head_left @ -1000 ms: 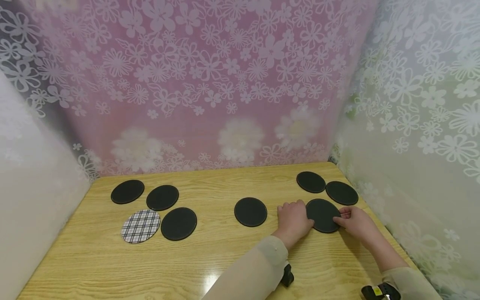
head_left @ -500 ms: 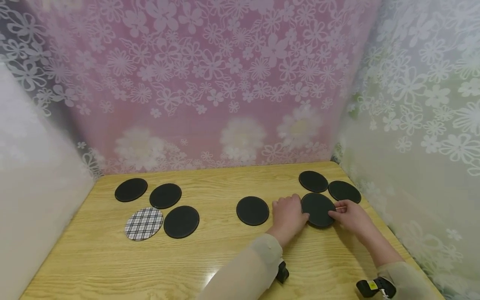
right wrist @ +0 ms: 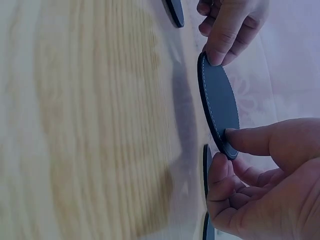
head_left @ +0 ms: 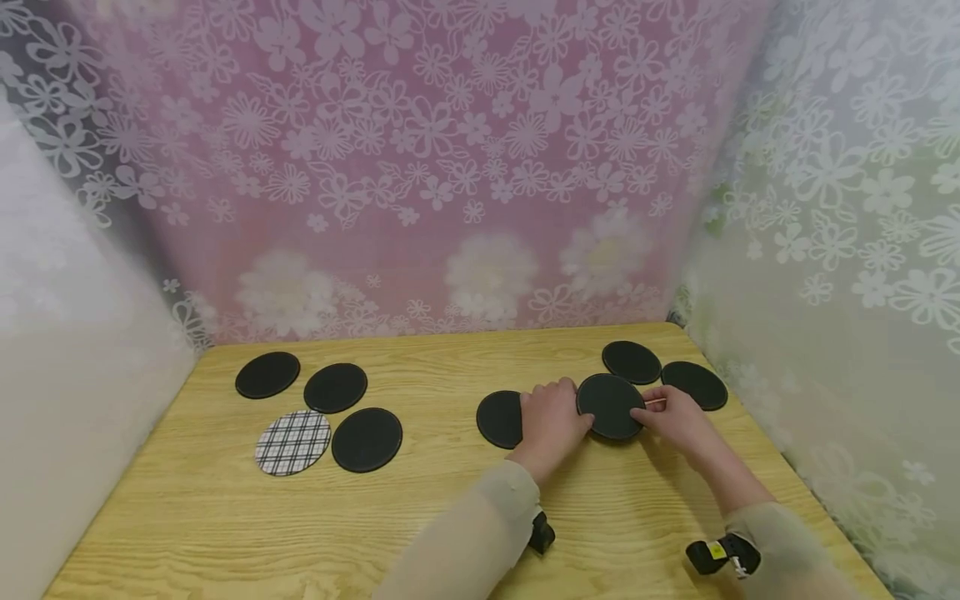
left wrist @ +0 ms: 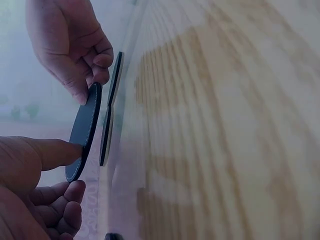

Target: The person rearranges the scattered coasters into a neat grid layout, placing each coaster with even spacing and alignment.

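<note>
Both my hands hold one round black coaster with pale stitching round its rim, lifted over the right half of the table. My left hand pinches its left edge, thumb on top and fingers below, as the left wrist view shows. On the opposite edge, my right hand pinches it the same way, its thumb flat on the black face. Bare wood shows beneath the coaster in the right wrist view. Another black coaster lies just left of my left hand, which partly covers it.
Two black coasters, one farther back and one beyond my right hand, lie at the table's right rear. At the left lie several more, including a plaid coaster. Flowered curtains enclose the wooden table.
Both hands have carried the held coaster leftward and a little away from me. My left hand now overlaps the middle coaster. The view has shifted slightly; the other coasters lie as before.
</note>
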The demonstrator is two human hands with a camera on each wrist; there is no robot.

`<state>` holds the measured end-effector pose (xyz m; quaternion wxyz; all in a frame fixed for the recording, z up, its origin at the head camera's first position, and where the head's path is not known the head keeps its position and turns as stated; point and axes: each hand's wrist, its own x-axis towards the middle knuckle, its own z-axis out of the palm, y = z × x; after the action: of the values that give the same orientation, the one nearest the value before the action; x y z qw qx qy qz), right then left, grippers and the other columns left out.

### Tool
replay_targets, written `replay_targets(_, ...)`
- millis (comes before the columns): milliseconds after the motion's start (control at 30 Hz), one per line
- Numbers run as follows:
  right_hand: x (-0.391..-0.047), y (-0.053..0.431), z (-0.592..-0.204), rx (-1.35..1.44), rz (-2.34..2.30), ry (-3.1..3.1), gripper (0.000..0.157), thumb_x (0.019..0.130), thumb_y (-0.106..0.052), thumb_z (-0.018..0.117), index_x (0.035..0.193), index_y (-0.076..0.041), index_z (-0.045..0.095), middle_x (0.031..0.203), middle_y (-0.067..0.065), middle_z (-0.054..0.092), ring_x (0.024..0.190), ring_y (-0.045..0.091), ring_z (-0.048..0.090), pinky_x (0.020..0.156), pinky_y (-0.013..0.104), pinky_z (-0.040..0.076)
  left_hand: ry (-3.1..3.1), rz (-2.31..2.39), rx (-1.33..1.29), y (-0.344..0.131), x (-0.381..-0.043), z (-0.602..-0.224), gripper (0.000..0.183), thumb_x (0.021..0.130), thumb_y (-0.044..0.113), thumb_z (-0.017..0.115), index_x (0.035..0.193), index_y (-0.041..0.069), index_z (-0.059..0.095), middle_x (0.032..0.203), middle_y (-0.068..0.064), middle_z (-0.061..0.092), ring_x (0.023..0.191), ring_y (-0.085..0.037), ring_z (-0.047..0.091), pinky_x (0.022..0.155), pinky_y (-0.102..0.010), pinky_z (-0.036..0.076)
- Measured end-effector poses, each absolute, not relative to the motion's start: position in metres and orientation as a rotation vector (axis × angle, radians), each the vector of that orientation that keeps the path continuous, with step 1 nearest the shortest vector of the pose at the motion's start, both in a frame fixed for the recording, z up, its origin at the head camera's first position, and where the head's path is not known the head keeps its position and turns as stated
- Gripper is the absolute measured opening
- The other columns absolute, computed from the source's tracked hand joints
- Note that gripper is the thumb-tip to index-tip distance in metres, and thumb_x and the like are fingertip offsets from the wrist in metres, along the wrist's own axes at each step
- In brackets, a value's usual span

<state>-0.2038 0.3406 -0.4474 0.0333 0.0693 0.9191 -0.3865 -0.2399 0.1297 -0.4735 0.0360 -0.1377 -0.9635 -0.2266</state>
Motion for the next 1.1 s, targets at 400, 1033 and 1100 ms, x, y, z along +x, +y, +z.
replay_targets(400, -0.216, 0.316, -0.448, 0.193, -1.237, 2.768, 0.046, 0.111, -0.017, 0.069, 0.142, 0.008, 0.048, 0.135, 0.040, 0.062, 0.119, 0.050, 0.066, 0.086, 0.050, 0.056, -2.950, -0.767, -0.368, 0.105, -0.248, -0.480, 0.042, 0.095, 0.044, 0.090, 0.126, 0.019, 0.076, 0.107, 0.004, 0.077, 0.102, -0.024, 0.068, 0.093, -0.045, 0.047)
replay_targets(1033, -0.227, 0.300, -0.452, 0.172, -1.383, 2.657, 0.042, 0.113, -0.013, 0.064, 0.144, 0.005, 0.041, 0.139, 0.038, 0.056, 0.110, 0.041, 0.064, 0.076, 0.045, 0.051, -2.865, -0.936, -0.407, 0.074, -0.254, -0.481, 0.041, 0.095, 0.037, 0.091, 0.131, 0.020, 0.078, 0.098, 0.005, 0.072, 0.106, -0.029, 0.067, 0.094, -0.052, 0.046)
replay_targets(1100, -0.228, 0.298, -0.452, 0.168, -1.380, 2.655, 0.042, 0.113, -0.014, 0.064, 0.144, 0.005, 0.041, 0.139, 0.038, 0.056, 0.110, 0.041, 0.064, 0.076, 0.046, 0.051, -2.884, -0.917, -0.405, 0.072, -0.254, -0.481, 0.043, 0.096, 0.040, 0.090, 0.133, 0.022, 0.078, 0.103, 0.003, 0.072, 0.110, -0.030, 0.066, 0.096, -0.052, 0.046)
